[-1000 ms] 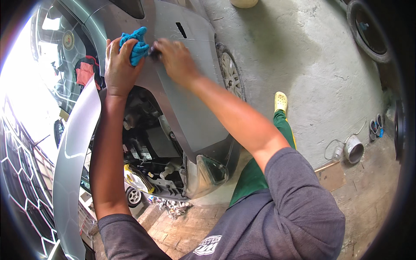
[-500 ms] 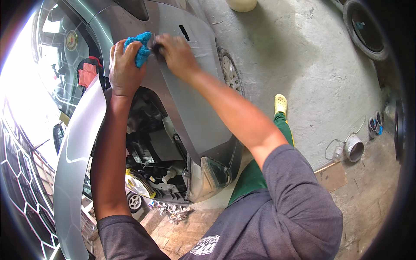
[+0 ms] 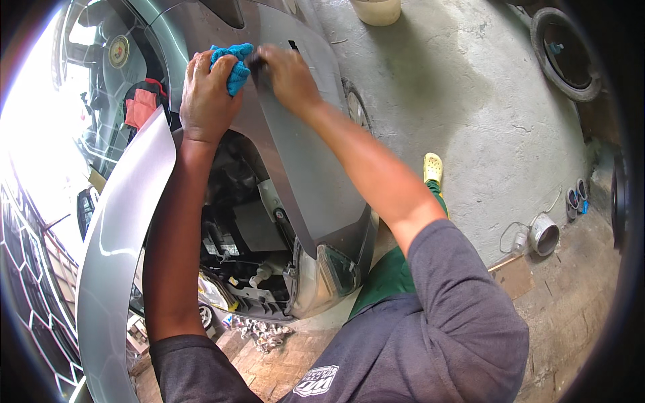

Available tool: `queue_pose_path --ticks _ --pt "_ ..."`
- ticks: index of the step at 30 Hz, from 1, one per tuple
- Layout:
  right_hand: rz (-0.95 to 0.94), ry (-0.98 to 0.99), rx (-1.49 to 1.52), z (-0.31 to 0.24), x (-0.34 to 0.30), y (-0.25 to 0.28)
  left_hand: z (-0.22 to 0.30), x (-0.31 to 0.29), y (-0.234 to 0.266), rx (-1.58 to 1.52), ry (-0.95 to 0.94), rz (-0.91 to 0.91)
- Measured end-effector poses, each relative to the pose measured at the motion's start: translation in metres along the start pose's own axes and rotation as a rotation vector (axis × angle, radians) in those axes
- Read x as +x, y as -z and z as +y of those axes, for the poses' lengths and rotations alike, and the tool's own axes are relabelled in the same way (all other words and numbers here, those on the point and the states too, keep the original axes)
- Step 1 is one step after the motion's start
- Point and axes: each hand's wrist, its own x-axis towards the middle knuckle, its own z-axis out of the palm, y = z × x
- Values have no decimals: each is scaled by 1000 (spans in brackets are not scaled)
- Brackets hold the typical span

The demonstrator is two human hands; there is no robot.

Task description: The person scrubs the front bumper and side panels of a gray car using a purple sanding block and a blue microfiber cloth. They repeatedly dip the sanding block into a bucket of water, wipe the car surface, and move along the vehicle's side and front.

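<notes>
My left hand (image 3: 205, 104) is closed round a bunched blue cloth (image 3: 236, 75), just above the grey body panel (image 3: 302, 181) of a car. Close to its right, my right hand (image 3: 290, 79) is bent over the same panel and smeared by motion. Its fingers are pressed together on a small dark thing (image 3: 255, 62) that I cannot make out. A thin black mark (image 3: 293, 45) shows on the panel beyond the right hand. Below the hands, the car's open bay (image 3: 248, 221) lies between my forearms.
A raised silver panel (image 3: 121, 242) stands along my left forearm. A clear lamp (image 3: 332, 272) sits at the near corner of the car. A red and black cloth item (image 3: 142, 104) rests by the glass. On the concrete floor are a bucket (image 3: 376, 10), a tyre (image 3: 564, 54) and a pot (image 3: 544, 235).
Both hands have shifted slightly right and up in the picture, the left with the blue cloth. The car has shifted a little in view too. Both hands keep their hold.
</notes>
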Motion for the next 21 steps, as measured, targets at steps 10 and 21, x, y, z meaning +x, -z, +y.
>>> queue_pose_path --ticks 10,21 --pt "-64 139 -38 -72 -147 23 -12 -20 12 42 66 -57" --pt "-7 -16 17 -87 -121 6 -13 -21 17 82 69 -58"
